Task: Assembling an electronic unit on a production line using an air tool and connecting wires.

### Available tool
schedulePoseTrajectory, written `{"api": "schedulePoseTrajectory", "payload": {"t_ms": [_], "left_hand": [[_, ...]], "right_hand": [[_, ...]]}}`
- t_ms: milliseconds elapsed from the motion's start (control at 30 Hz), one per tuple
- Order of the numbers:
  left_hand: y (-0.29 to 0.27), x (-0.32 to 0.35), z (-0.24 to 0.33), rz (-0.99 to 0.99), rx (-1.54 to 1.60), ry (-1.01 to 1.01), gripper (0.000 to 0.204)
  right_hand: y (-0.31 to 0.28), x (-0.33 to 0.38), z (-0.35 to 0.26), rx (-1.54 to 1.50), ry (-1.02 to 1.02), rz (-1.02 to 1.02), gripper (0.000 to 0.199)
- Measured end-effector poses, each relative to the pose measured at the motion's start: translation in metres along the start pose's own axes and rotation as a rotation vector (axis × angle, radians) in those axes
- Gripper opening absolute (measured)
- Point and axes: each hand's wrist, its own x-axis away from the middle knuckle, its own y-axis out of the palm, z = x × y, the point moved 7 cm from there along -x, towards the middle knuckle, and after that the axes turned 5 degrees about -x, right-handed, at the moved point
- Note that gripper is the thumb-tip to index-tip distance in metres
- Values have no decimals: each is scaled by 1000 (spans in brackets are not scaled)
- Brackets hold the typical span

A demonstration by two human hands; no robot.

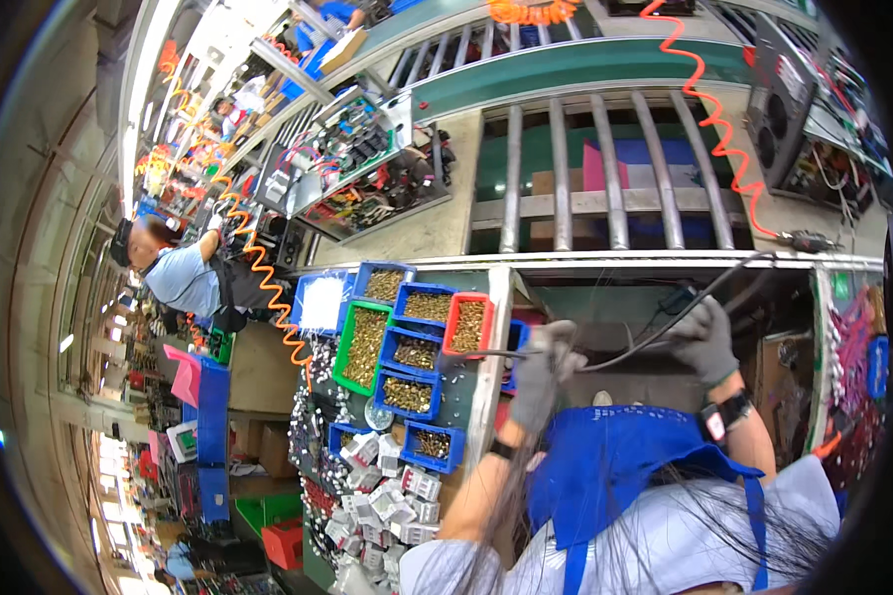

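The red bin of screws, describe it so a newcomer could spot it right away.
Look at the cluster of small parts bins left of the gloved left hand. At the cluster's right edge, nearest that hand, sits the red bin of brassy screws. Its neighbours are blue or green; it alone is red.

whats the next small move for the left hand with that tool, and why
Probably dip the tool tip into the red bin of screws. The gloved left hand holds it level with the tip at that bin, while the right hand holds the black cable.
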Motion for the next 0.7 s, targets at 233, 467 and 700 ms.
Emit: {"api": "schedulePoseTrajectory", "payload": {"t_ms": [233,467,700], "left_hand": [[105,-15,-115,-336,65,233,42],[115,5,-110,-496,23,68,50],[114,-11,-10,-205,881,-214,41]], "right_hand": [[160,49,55,216,47,-563,46],[200,55,9,261,-165,-616,29],[-29,0,-63,1504,-588,-192,29]]}}
